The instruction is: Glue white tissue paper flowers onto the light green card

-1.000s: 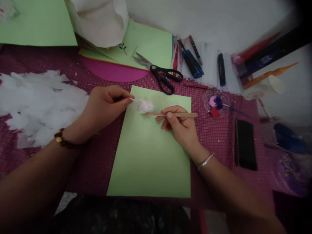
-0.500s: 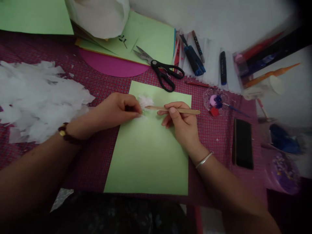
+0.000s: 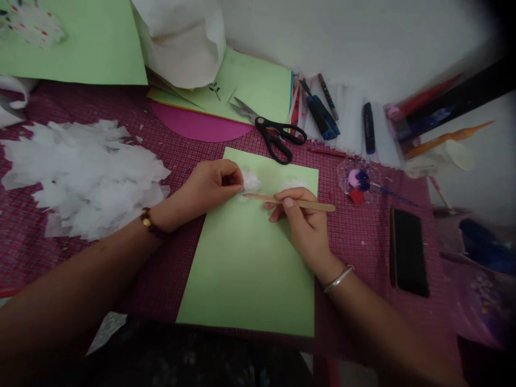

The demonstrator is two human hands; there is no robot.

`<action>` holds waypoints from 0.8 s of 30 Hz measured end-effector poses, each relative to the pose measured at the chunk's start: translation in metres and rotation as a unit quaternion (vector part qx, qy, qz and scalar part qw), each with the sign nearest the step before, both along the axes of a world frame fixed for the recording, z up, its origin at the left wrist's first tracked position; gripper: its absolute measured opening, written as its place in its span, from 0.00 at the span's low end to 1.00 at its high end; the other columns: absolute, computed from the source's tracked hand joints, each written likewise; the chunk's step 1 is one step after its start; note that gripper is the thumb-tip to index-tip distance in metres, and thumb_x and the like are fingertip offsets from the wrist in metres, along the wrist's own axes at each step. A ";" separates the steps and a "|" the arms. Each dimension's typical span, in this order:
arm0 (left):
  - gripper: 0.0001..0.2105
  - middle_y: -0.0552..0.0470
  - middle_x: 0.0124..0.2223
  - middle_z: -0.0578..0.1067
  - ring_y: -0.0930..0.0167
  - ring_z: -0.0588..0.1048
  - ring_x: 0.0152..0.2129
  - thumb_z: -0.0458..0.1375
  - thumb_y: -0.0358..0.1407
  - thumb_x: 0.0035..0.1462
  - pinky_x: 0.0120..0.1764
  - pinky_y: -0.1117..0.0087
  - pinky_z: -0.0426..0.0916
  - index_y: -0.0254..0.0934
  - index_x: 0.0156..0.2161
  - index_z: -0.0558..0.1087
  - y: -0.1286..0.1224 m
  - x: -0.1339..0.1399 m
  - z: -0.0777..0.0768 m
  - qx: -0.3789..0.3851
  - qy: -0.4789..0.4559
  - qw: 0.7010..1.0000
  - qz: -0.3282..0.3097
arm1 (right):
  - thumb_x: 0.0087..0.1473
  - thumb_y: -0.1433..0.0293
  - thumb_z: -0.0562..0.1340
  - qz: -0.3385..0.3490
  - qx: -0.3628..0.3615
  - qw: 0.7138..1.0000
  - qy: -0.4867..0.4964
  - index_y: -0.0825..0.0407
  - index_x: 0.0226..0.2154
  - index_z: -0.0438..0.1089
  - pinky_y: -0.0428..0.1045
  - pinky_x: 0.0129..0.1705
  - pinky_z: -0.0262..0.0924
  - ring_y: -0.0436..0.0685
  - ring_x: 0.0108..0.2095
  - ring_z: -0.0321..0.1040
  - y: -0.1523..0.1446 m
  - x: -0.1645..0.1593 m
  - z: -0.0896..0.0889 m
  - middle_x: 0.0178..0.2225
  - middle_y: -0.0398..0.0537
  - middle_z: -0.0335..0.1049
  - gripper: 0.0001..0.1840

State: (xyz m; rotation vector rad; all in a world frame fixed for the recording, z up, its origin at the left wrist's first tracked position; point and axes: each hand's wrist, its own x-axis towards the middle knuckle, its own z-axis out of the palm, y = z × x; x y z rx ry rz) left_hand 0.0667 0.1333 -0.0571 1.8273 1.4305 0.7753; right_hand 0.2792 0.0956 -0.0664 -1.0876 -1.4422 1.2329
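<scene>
A light green sheet of paper (image 3: pixel 250 269) lies in front of me, with a fluffy tuft of white paper (image 3: pixel 251 181) on its upper left and another pale patch (image 3: pixel 295 184) at upper right, partly behind my fingers. My left hand (image 3: pixel 212 185) pinches a small white scrap of tissue paper (image 3: pixel 243 198) at the sheet's left side. Between the thumb and fingers of my right hand (image 3: pixel 304 220) is a flat wooden craft stick (image 3: pixel 316 206). Its thin end points left and meets the scrap by my left fingertips.
Left of the sheet spreads a heap of white tissue pieces (image 3: pixel 97 177). Black-handled scissors (image 3: pixel 278 134) lie just beyond the sheet. To the right are a small clear dish with coloured lumps (image 3: pixel 357 177), a dark phone (image 3: pixel 409 252) and markers (image 3: pixel 368 126).
The whole view has shifted, so things sit lower and more of the decorated green sheet shows at upper left. The stick's tip is now closer to my left fingertips.
</scene>
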 end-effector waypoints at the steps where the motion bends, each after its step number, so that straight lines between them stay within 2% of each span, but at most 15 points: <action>1: 0.04 0.54 0.26 0.72 0.74 0.67 0.24 0.60 0.34 0.50 0.29 0.72 0.60 0.35 0.27 0.72 0.000 0.000 -0.001 -0.001 -0.010 1.000 0.001 | 0.62 0.62 0.58 0.007 0.007 1.000 -0.009 0.48 0.37 0.68 0.47 0.29 0.66 0.48 0.26 0.70 0.000 0.000 -0.001 0.32 0.42 0.74 0.08; 6: 0.10 0.54 0.28 0.73 0.74 0.67 0.24 0.58 0.41 0.55 0.28 0.73 0.60 0.36 0.35 0.74 0.002 -0.006 0.000 -0.008 -0.056 0.998 0.037 | 0.64 0.64 0.56 0.033 0.045 0.997 -0.047 0.48 0.39 0.71 0.47 0.30 0.65 0.47 0.28 0.70 -0.001 0.001 -0.004 0.36 0.44 0.73 0.09; 10: 0.10 0.56 0.25 0.70 0.74 0.66 0.21 0.55 0.40 0.58 0.25 0.73 0.59 0.36 0.35 0.73 0.002 -0.010 0.001 -0.027 -0.072 0.995 0.067 | 0.64 0.68 0.55 0.066 0.106 0.985 -0.122 0.46 0.41 0.71 0.49 0.34 0.67 0.49 0.31 0.71 -0.003 0.005 -0.004 0.39 0.45 0.72 0.10; 14: 0.09 0.55 0.26 0.71 0.74 0.67 0.22 0.55 0.38 0.57 0.27 0.72 0.60 0.35 0.34 0.73 0.003 -0.011 0.000 -0.017 -0.052 0.998 0.043 | 0.64 0.72 0.53 0.121 0.213 0.948 -0.201 0.44 0.45 0.70 0.52 0.41 0.68 0.54 0.42 0.71 -0.004 0.007 -0.004 0.43 0.47 0.72 0.13; 18: 0.08 0.52 0.29 0.74 0.73 0.70 0.27 0.57 0.38 0.55 0.31 0.72 0.63 0.34 0.33 0.74 0.002 -0.012 -0.004 0.005 -0.030 1.000 0.008 | 0.63 0.74 0.54 0.162 0.274 0.900 -0.299 0.47 0.47 0.70 0.52 0.40 0.68 0.56 0.43 0.70 -0.006 0.009 -0.002 0.45 0.51 0.71 0.13; 20: 0.07 0.52 0.31 0.74 0.72 0.71 0.28 0.57 0.37 0.55 0.32 0.71 0.64 0.34 0.34 0.74 0.002 -0.013 -0.006 0.010 -0.034 0.999 0.003 | 0.62 0.74 0.55 0.181 0.297 0.885 -0.310 0.48 0.47 0.69 0.53 0.40 0.68 0.57 0.43 0.70 -0.008 0.011 0.001 0.45 0.53 0.71 0.13; 22: 0.07 0.52 0.31 0.74 0.72 0.72 0.28 0.57 0.36 0.54 0.32 0.71 0.65 0.34 0.33 0.74 0.002 -0.013 -0.009 0.018 -0.035 0.999 0.000 | 0.62 0.74 0.55 0.174 0.308 0.894 -0.275 0.49 0.48 0.69 0.52 0.39 0.68 0.56 0.42 0.70 -0.012 0.013 0.004 0.44 0.53 0.72 0.13; 24: 0.06 0.53 0.31 0.74 0.73 0.71 0.28 0.57 0.35 0.54 0.32 0.71 0.65 0.35 0.33 0.73 0.003 -0.014 -0.012 0.028 -0.040 0.999 -0.002 | 0.62 0.74 0.55 0.130 0.278 0.932 -0.194 0.48 0.46 0.70 0.51 0.38 0.67 0.54 0.39 0.71 -0.015 0.015 0.005 0.41 0.50 0.73 0.13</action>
